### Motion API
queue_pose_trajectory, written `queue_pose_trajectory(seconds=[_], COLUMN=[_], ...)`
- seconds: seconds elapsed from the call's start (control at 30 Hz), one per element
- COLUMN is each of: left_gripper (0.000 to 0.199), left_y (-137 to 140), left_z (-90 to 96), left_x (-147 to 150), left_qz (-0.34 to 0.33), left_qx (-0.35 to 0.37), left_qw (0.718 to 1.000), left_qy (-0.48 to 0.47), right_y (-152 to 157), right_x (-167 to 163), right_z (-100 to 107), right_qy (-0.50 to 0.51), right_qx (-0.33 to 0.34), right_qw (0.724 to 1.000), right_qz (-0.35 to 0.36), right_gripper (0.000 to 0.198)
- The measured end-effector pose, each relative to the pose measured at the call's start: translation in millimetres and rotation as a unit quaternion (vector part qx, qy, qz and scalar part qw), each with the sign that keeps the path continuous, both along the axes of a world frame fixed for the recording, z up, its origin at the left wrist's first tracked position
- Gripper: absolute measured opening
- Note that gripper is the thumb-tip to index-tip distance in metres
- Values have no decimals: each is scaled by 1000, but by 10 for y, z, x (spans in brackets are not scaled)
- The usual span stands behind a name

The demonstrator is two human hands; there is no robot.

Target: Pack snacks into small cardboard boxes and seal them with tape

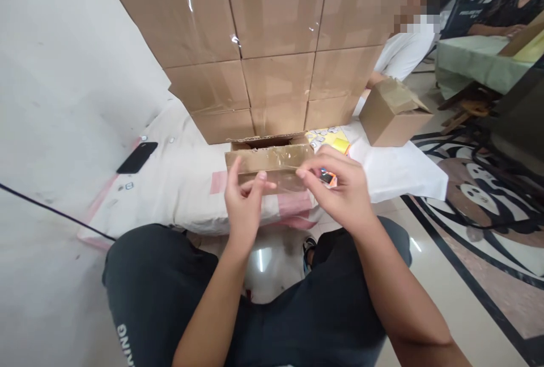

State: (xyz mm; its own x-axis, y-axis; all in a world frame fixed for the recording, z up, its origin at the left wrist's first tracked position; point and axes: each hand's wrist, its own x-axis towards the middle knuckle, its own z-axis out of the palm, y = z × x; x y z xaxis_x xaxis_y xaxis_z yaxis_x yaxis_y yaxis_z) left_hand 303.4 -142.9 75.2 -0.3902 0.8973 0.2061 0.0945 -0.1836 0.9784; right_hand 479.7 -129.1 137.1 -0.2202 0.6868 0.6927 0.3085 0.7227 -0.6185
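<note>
A small cardboard box [272,157] with its top flaps up stands in front of me at the near edge of the cloth-covered table. My left hand [244,200] is at the box's near left side, fingers apart, holding nothing I can see. At the near right corner, my right hand [340,186] has thumb and forefinger pinched together. What they hold, if anything, is too small or clear to make out. Shiny tape shows on the box's front. Just behind the right fingers lies a small orange and black item [328,178], partly hidden.
Taped cardboard boxes [276,72] form a wall at the back. A black phone [137,157] lies on the left of the white cloth [187,186]. Yellow paper [340,145] with small pieces lies behind my right hand. Another carton [395,112] stands right, beside a person in white [403,47].
</note>
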Motion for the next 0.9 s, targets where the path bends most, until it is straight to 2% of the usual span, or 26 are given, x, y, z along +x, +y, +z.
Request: queue_pose_trajectory(seconds=[0.07,0.13,0.17,0.23,0.3,0.33,0.4,0.53,0.77,0.9], left_gripper=[58,50,53,62,65,64,58,53,52,54], left_y=[174,412,539,761,890,912,885,755,804,791], left_z=[102,213,261,319,311,283,193,30,5,-72], left_x=[-176,-374,-476,-665,-814,-868,-933,-935,-889,-876], left_qz=[58,76,53,-51,-157,-189,-210,-215,-191,-154], left_qx=[75,123,125,98,61,48,36,62,97,139], left_qw=[988,946,920,875,834,818,800,789,811,821], left_qy=[124,291,367,472,526,541,561,573,545,532], right_y=[-19,26,76,220,399,489,653,875,1100,1192], right_x=[15,20,11,-42,-133,-188,-299,-467,-506,-488], right_z=[153,299,361,447,471,459,395,228,140,96], right_qy=[33,61,73,84,77,70,56,64,74,74], right_qx=[-22,-70,-97,-151,-204,-230,-282,-343,-370,-379], right_qw=[999,996,992,984,972,965,948,924,914,912], right_qz=[-5,10,19,45,83,104,138,158,148,138], right_gripper=[11,11,12,12,13,15,17,21,21,21])
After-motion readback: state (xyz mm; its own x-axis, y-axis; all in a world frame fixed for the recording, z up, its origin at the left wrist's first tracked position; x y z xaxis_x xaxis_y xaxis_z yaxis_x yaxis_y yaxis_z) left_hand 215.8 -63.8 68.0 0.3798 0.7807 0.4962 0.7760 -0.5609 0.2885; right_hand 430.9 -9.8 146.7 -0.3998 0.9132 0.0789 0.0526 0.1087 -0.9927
